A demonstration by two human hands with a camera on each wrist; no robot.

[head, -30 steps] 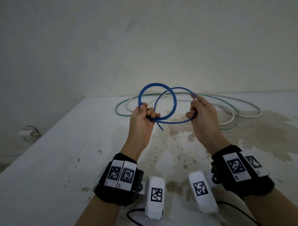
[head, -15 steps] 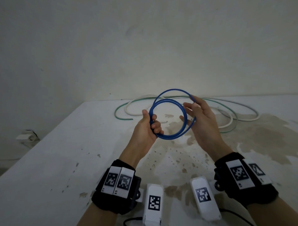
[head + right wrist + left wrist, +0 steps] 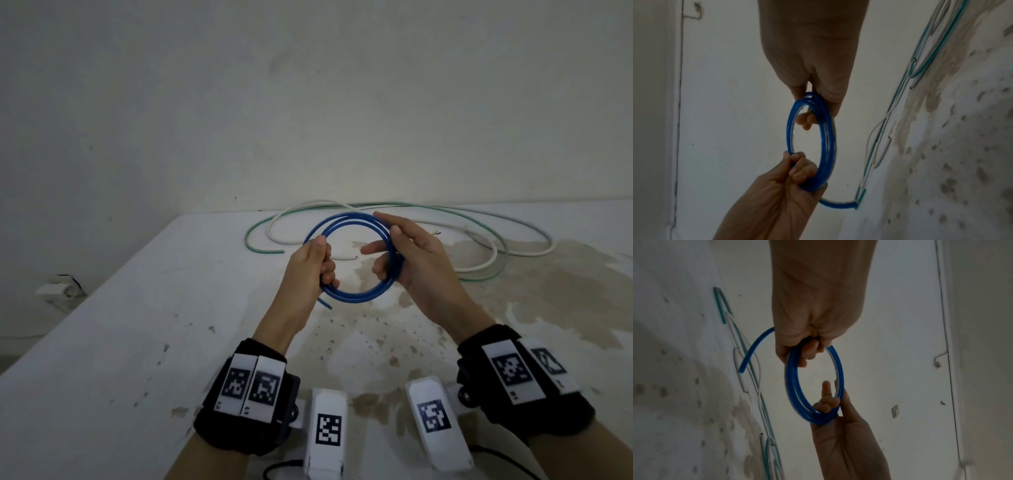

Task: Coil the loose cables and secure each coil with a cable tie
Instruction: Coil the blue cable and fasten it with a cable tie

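Head view: left hand [image 3: 310,270] fingers curl round the left side of the blue cable coil [image 3: 356,297], held at frame centre above the table [image 3: 102,342]; right hand [image 3: 414,260] pinches its right side, remaining fingers extended. Left wrist view: coil upright, loose end [image 3: 748,358] pointing lower left. Right wrist view: right fingertips [image 3: 804,120] partly hidden behind the coil.

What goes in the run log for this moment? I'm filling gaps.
stage: coiling | blue cable: looped, off table | left hand: grips coil | right hand: holds opposite side | cable tie: none visible | white cable, green cable: loose
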